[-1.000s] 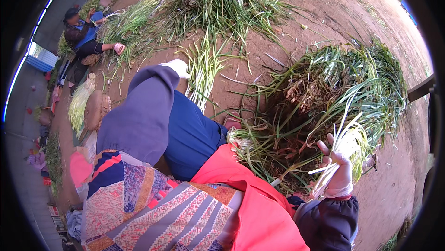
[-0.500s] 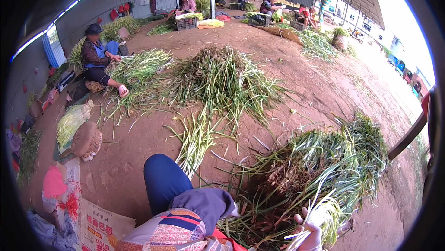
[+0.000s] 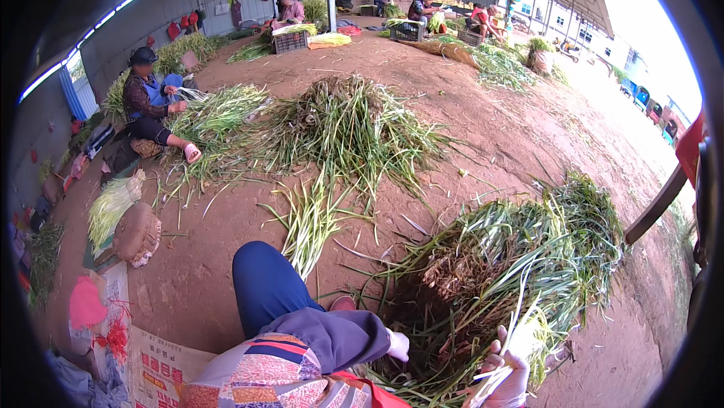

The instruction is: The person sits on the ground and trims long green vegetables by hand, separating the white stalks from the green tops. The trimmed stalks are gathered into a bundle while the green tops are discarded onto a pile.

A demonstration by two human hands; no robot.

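My right hand [image 3: 507, 369] is closed around a bundle of long green stalks [image 3: 534, 338] with pale stems, its thumb and fingers wrapped about the lower ends. Some thin pale stalks stick up out of the grip. My left hand [image 3: 398, 345] shows at the end of a purple sleeve, beside the near left edge of a large heap of leafy green stalks [image 3: 520, 257]. Its fingers look curled; whether anything is in them is too small to make out. Brown, dry roots cover the heap's left part. Sorted pale-green stalks [image 3: 308, 231] lie on the ground beyond my knee.
Ahead stands another stalk heap [image 3: 351, 125]. A seated person [image 3: 151, 99] handles stalks at the left. A round brown cushion [image 3: 137, 233], a pink cloth [image 3: 87, 302] and a printed sack [image 3: 162, 363] lie left of me. A dark bar [image 3: 658, 214] slants in at right.
My left hand has come into sight at the heap's left edge, its sleeve reaching further right. My right hand still grips its bundle. The seated person's hands have moved apart.
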